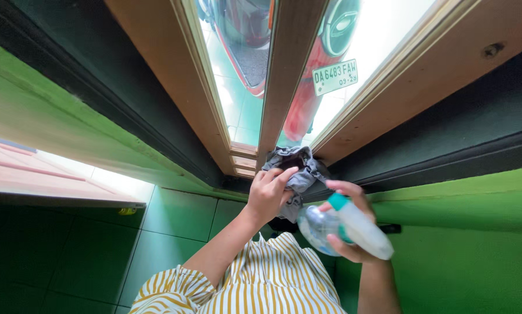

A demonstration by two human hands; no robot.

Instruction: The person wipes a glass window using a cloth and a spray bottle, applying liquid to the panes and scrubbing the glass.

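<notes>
Evidently mid-wipe, the left hand [268, 195] clutched a crumpled grey cloth [298, 166] against the wooden window frame [287, 75], while the right hand [348, 224] gripped a translucent plastic spray bottle [354, 229].

Reach toward the glass is split by the central wooden mullion [287, 75]; a narrow pane is left open on either side. The lower corner of the window frame [243, 160] is taken up by a bunched grey cloth [298, 168], pressed there by the left hand [268, 195]. Just beside it, the right side is blocked by the spray bottle [348, 229] gripped in the right hand [348, 224]. Open room is seen over the green tiled floor [179, 215] at left.
</notes>
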